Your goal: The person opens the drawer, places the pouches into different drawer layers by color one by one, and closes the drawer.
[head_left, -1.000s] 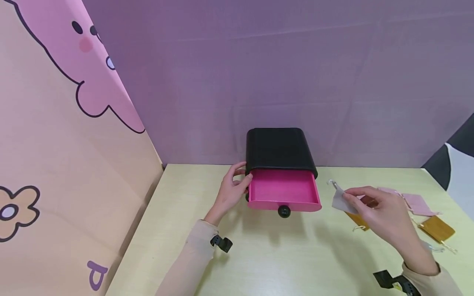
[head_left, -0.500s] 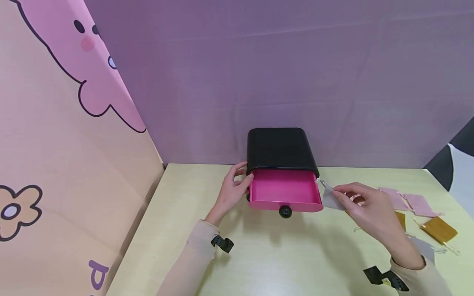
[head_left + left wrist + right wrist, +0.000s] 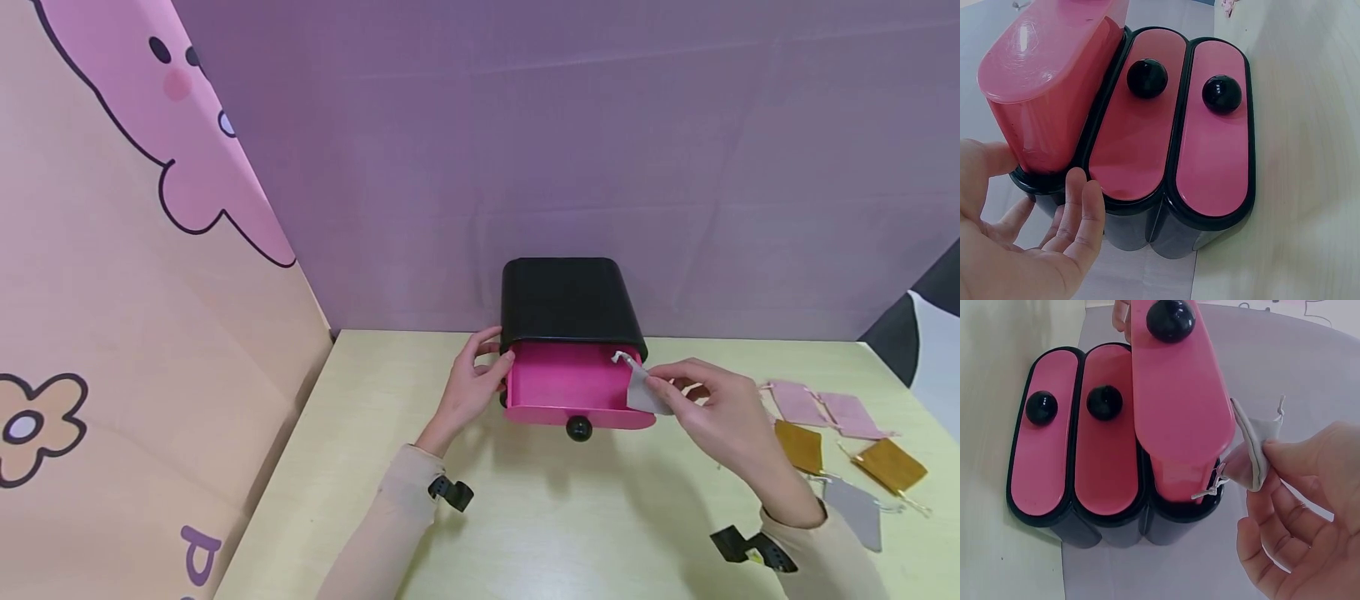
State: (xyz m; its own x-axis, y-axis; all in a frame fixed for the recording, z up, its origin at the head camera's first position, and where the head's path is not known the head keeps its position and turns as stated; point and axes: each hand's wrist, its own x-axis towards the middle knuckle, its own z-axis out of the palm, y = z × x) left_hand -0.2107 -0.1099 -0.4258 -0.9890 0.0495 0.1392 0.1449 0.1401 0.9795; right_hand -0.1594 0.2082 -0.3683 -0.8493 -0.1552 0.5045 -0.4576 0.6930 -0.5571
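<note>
A black drawer cabinet (image 3: 566,300) stands near the table's back edge, its pink top drawer (image 3: 570,379) pulled out. My left hand (image 3: 468,383) rests against the cabinet's left side, thumb touching the drawer's side; in the left wrist view its other fingers lie loosely beside the black casing. Between thumb and fingers, my right hand (image 3: 720,408) pinches a small grey drawstring pouch (image 3: 645,392) over the drawer's right edge. The pouch's white cord hangs over the drawer's interior. Two lower drawers with black knobs, a middle drawer (image 3: 1138,125) and a bottom drawer (image 3: 1216,156), are closed.
To the right on the table lie pink pouches (image 3: 798,404), mustard pouches (image 3: 890,465) and another grey pouch (image 3: 855,510), all flat. A purple backdrop (image 3: 600,167) rises behind the table. A printed pink panel (image 3: 150,333) borders the left side.
My right hand has moved left, bringing the grey pouch from beside the cabinet to over the open drawer's right edge. My left hand has stayed in place.
</note>
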